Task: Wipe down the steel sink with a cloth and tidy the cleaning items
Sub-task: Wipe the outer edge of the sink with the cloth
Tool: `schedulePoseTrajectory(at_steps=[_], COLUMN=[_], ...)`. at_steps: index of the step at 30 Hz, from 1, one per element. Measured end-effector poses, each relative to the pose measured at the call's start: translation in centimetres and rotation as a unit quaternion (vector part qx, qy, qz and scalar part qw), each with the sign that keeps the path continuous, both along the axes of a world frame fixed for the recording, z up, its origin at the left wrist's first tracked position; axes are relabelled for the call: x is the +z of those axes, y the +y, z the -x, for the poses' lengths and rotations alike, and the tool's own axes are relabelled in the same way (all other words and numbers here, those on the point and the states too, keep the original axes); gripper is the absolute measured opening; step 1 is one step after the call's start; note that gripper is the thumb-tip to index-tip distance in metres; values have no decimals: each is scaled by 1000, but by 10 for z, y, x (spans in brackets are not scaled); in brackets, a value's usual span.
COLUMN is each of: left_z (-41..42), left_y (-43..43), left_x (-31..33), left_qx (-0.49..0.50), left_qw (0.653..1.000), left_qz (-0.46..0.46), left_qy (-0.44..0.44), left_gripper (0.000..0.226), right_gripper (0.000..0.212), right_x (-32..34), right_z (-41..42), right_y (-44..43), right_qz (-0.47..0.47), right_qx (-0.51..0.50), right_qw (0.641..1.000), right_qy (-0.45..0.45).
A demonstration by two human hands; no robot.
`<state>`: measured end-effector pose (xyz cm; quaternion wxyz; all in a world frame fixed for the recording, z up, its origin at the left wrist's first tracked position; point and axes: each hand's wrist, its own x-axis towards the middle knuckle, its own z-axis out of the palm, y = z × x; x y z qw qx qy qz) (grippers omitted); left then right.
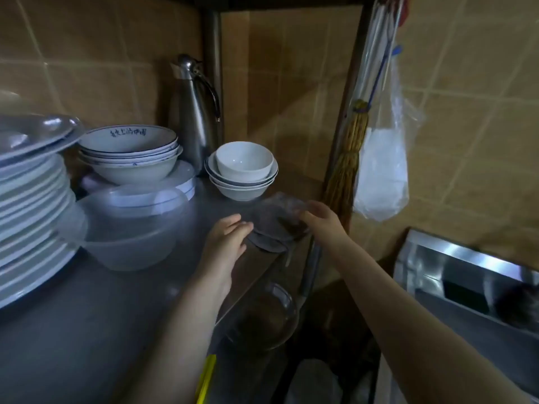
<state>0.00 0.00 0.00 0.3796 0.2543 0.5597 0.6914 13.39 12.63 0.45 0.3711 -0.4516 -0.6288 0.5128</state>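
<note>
Stack of plates (29, 199) far left, clear plastic bowl (125, 231) next to it, both on the steel shelf (87, 330). Left hand (227, 240) lays fairly straight fingers against the left edge of the dark cloth (274, 225), which sits bunched at the shelf's front right corner. Right hand (320, 220) is over its right side, fingers bent (too blurry to say if it's actually pinching). The cloth looks soft, floppy and light, so I'd grab a bunched fold, not a corner. Steel sink (455, 258) is off right.

the cloth (274, 225) is motion-blurred (grip unclear); plate stack (29, 199) and sink (466, 275) run off frame.
</note>
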Motion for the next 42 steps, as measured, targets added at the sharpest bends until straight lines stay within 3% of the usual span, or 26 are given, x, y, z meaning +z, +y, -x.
schedulePoseTrajectory(at_steps=[7, 13, 15, 18, 23, 27, 34, 42], left_z=[3, 1, 0, -3, -8, -9, -13, -17], left_y=[20, 26, 26, 27, 26, 25, 23, 20], left_x=[-7, -5, -4, -1, -2, 0, 8, 12], left_qx=[38, 63, 70, 79, 103, 100, 90, 66], left_qw=[999, 998, 997, 997, 994, 995, 996, 998], left_qz=[-6, 2, 13, 14, 23, 27, 17, 2], left_qy=[-3, -12, -3, 0, 6, 13, 13, 23], left_gripper=[18, 13, 18, 20, 20, 22, 23, 15], right_gripper=[65, 68, 73, 77, 54, 53, 14, 23], right_x=[-2, -13, -10, -6, -4, 3, 13, 17], right_z=[20, 31, 35, 37, 34, 29, 11, 6], right_y=[51, 80, 85, 91, 82, 73, 57, 37], right_qz=[-46, -92, -74, -36, -40, -27, 58, 104], right_qx=[14, 17, 22, 53, 67, 75, 93, 81], right_qw=[990, 940, 934, 951, 976, 985, 994, 991], right_qy=[-133, -329, -348, -303, -204, -151, -22, 30])
